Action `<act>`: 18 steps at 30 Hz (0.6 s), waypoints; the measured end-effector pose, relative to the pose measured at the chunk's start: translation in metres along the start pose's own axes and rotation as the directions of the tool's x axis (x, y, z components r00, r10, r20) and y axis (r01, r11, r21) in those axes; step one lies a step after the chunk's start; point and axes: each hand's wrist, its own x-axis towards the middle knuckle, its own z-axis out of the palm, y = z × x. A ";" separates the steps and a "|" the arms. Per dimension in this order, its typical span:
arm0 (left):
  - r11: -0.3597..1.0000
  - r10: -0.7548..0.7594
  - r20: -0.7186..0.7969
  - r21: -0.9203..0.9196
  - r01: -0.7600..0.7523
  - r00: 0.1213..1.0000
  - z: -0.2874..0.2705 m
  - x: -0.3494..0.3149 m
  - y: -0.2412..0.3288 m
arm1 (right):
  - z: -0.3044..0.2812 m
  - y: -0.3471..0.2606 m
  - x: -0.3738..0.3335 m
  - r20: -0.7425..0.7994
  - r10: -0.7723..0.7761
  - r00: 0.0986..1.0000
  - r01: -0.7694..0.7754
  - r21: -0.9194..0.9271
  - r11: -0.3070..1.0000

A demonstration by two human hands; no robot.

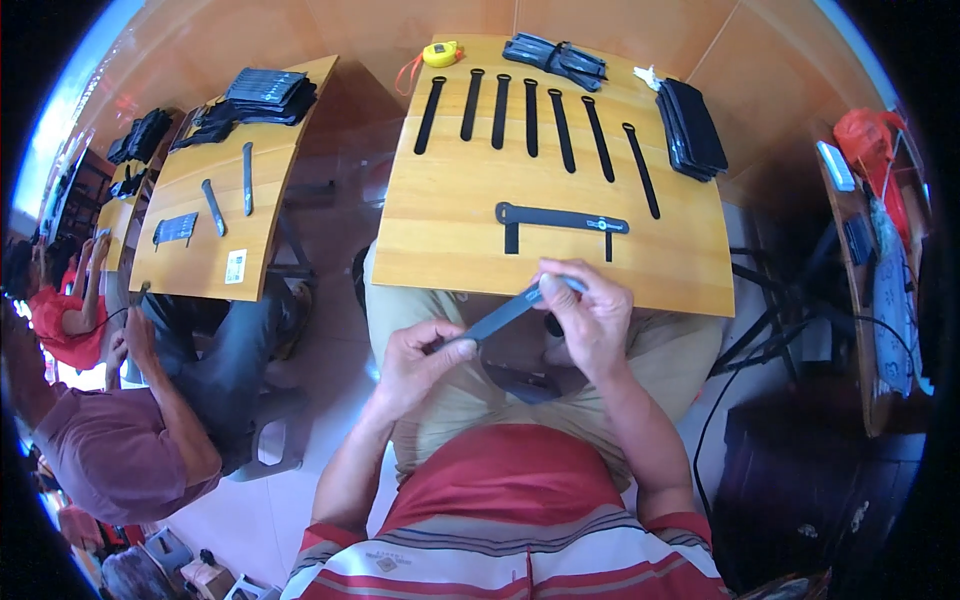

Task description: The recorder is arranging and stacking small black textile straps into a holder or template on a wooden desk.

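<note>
A dark grey strap (508,314), like a hook-and-loop cable tie, is stretched slantwise above my lap at the table's near edge. My left hand (418,366) pinches its lower left end between thumb and fingers. At the upper right end my right hand (592,312) is closed on it, the thumb lying on top. Just beyond, a similar strap (562,218) lies crosswise on the table, with two short dark strips (511,238) extending from under it toward me. Farther back, several black straps (502,112) with looped ends lie side by side in a loose row.
On the wooden table (440,240) are a yellow tape measure (440,54), a tied strap bundle (556,62) and a black strap stack (690,130). At left, a person in a purple shirt (125,450) sits at another table (205,260). A shelf (850,270) stands at right.
</note>
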 end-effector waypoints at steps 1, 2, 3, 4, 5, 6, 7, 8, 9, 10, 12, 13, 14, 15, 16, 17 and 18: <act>0.993 -0.101 0.006 -0.064 0.101 0.995 0.000 0.004 0.003 | -0.007 -0.001 0.003 -0.039 0.059 0.998 -0.060 -0.036 0.998; 0.996 -0.086 -0.027 -0.025 0.086 0.996 0.000 0.007 0.005 | -0.013 0.004 0.005 -0.060 0.064 0.996 -0.065 -0.026 0.998; 0.996 -0.091 -0.020 -0.027 0.090 0.996 0.000 0.011 0.005 | -0.018 0.003 0.005 -0.067 0.067 0.995 -0.069 -0.029 0.997; 0.994 -0.093 -0.022 -0.065 0.091 0.995 -0.001 0.014 0.005 | -0.024 0.001 0.005 -0.064 0.097 0.993 -0.099 -0.034 0.994; 0.990 -0.095 -0.024 -0.103 0.092 0.995 0.000 0.017 0.005 | -0.030 0.000 0.005 -0.061 0.126 0.990 -0.129 -0.039 0.991; 0.992 -0.086 -0.042 -0.102 0.081 0.995 0.002 0.021 0.005 | -0.037 0.003 0.005 -0.055 0.132 0.990 -0.136 -0.073 0.988; 0.991 -0.088 -0.035 -0.101 0.084 0.996 0.003 0.025 0.006 | -0.044 0.004 0.005 -0.061 0.133 0.989 -0.137 -0.074 0.988; 0.995 -0.079 -0.053 -0.063 0.076 0.995 0.004 0.029 0.006 | -0.051 0.004 0.005 -0.029 0.160 0.987 -0.162 -0.047 0.986; 0.997 -0.070 -0.072 -0.024 0.068 0.995 0.005 0.032 0.005 | -0.058 0.006 0.004 0.005 0.186 0.983 -0.186 -0.021 0.982; 0.998 -0.066 -0.093 -0.024 0.064 0.993 0.007 0.036 0.004 | -0.065 0.008 0.004 0.000 0.186 0.983 -0.186 -0.020 0.982; 0.997 -0.069 -0.083 -0.040 0.066 0.994 0.010 0.045 0.004 | -0.078 0.014 0.003 0.021 0.232 0.972 -0.231 -0.057 0.971; 0.996 -0.072 -0.077 -0.058 0.067 0.994 0.012 0.050 0.005 | -0.082 0.016 0.003 0.017 0.233 0.972 -0.231 -0.055 0.971; 0.990 -0.093 -0.066 -0.111 0.085 0.993 0.014 0.055 0.004 | -0.085 0.018 0.004 -0.022 0.268 0.963 -0.267 0.038 0.963; 0.990 -0.095 -0.064 -0.108 0.087 0.993 0.014 0.061 0.002 | -0.087 0.019 0.004 -0.058 0.306 0.950 -0.297 0.131 0.946; 0.984 -0.121 -0.055 -0.139 0.113 0.991 0.014 0.067 0.001 | -0.090 0.020 0.005 -0.061 0.308 0.950 -0.298 0.134 0.945; 0.976 -0.148 -0.044 -0.169 0.139 0.988 0.014 0.073 0.000 | -0.092 0.021 0.006 -0.102 0.312 0.945 -0.296 0.147 0.944; 0.978 -0.131 -0.068 -0.175 0.118 0.989 0.019 0.079 0.002 | -0.094 0.022 0.008 -0.141 0.318 0.938 -0.295 0.161 0.942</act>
